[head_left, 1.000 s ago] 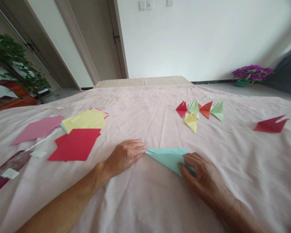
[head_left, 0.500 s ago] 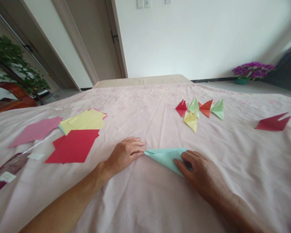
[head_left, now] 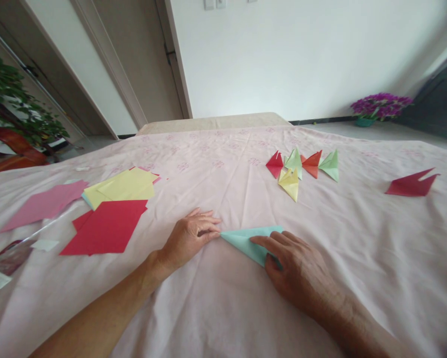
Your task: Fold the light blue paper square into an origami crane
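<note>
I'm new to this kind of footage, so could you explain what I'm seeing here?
No machine: these are a person's two bare hands, seen by a camera worn on the head. The left hand has fingertips at the left tip of a folded light-blue paper; the right hand rests on its other end. How firmly either grips is unclear. On the pink cloth, red sheets, yellow sheets and pink sheets lie to the left; small folded pieces sit to the right.

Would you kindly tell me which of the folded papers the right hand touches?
The light blue one, beneath the right hand, its pointed tip at the left hand; the red, orange, green and yellow ones lie farther back, untouched.
</note>
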Tool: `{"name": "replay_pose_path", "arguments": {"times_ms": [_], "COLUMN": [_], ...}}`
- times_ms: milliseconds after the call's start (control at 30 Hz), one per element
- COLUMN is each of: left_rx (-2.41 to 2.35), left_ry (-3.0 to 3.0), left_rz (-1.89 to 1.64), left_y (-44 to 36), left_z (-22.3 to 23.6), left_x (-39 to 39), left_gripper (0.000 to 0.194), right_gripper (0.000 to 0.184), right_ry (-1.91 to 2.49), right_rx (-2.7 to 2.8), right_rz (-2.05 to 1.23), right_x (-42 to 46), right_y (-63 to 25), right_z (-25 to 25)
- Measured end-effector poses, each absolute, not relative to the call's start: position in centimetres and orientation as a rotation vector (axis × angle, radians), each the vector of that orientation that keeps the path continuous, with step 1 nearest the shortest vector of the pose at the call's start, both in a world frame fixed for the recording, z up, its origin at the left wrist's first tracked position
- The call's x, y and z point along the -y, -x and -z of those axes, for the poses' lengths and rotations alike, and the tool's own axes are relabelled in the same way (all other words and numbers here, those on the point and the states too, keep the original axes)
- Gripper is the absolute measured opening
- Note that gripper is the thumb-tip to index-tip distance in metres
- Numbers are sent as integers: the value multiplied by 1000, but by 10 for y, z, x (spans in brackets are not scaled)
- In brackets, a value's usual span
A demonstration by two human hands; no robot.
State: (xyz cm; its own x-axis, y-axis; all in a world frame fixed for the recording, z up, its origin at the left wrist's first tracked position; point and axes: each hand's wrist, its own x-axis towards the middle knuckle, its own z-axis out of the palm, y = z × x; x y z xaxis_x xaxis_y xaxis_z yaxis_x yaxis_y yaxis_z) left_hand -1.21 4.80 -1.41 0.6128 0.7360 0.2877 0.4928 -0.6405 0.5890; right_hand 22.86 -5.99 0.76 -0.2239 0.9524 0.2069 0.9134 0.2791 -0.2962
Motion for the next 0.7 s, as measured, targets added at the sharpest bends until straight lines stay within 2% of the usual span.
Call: {"name": "replay_pose_path", "arguments": {"times_ms": [267, 467, 700], "left_rx": [-1054, -1051, -1139], "left_ry": [-2247, -2251, -2370], "left_rz": [-675, -645, -740], "left_y": [11, 14, 16], "left_z": [13, 13, 10], "left_x": [-47, -41, -27], "left_gripper": [7, 3, 7], "right_gripper": [22, 22, 32], "right_ry": [1705, 1671, 1509], "right_rx": [2185, 2227, 2322], "right_rz": [-290, -263, 55], "right_x": [59, 61, 66], "right_y": [-230, -231, -233], "right_z": [-7, -4, 4]}}
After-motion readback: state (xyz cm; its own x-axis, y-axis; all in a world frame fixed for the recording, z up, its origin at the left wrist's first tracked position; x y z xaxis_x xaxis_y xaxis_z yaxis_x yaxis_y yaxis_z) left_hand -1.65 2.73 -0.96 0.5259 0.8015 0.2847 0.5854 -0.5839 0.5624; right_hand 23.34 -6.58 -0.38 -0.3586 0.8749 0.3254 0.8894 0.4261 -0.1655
